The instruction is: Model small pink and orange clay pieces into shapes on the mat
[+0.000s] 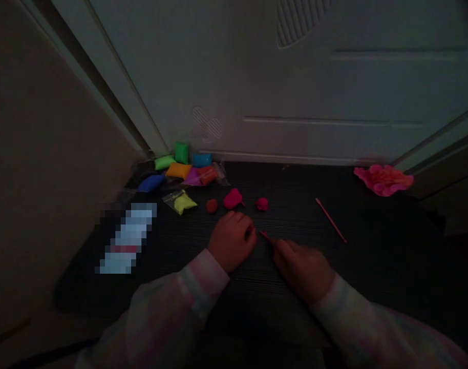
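My left hand [231, 242] is curled, its thumb and index finger bent into a small ring; what they hold, if anything, is too dark to tell. My right hand [303, 266] grips a thin pink modelling tool [265, 236], whose tip points at the left fingertips with a small gap between. Just beyond the left hand lies a magenta lump of clay [233, 199]. A smaller magenta piece of clay [262, 204] sits to its right, and a round red-brown clay ball [211, 206] to its left.
Several coloured clay packs [179, 170] lie in clear plastic at the back left, near a yellow pack [184, 202]. A blurred-out bright rectangle [130, 238] is at left. A second pink tool [331, 220] and a pink flower [385, 179] lie right. A pale panel [295, 102] borders the dark table.
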Action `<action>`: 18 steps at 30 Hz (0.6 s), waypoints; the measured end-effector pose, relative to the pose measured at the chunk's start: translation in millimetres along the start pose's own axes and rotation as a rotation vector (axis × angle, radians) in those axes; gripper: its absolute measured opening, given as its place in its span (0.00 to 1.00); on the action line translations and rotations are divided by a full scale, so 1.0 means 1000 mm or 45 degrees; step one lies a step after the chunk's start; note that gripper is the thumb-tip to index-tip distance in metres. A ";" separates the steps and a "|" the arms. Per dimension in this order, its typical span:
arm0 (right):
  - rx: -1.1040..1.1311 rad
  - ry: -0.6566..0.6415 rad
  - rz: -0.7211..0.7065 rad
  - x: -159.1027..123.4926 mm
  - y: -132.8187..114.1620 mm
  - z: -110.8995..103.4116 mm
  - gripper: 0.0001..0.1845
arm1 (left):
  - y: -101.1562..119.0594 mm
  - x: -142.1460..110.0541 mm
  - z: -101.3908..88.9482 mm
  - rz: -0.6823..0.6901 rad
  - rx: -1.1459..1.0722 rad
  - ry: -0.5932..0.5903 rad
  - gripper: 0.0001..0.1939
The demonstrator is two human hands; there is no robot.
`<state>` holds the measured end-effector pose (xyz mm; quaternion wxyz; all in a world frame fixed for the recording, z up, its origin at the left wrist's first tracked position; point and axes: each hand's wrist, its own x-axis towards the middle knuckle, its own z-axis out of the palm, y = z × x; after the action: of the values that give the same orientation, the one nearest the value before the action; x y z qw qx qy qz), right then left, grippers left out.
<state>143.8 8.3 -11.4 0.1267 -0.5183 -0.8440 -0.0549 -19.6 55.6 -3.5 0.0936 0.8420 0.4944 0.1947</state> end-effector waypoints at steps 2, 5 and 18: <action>0.022 0.030 -0.007 0.000 0.000 -0.001 0.10 | -0.003 0.001 -0.001 -0.029 0.023 0.016 0.06; 0.123 0.137 -0.003 0.001 0.004 -0.003 0.09 | -0.005 0.002 -0.001 -0.052 0.027 -0.004 0.06; -0.035 0.084 0.256 0.011 0.030 0.000 0.13 | -0.021 0.001 -0.003 -0.044 0.071 0.059 0.08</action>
<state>165.8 31.6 -9.1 0.1522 -0.6000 -0.7822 -0.0707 -37.1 66.6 -8.1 0.0620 0.8308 0.5161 0.1989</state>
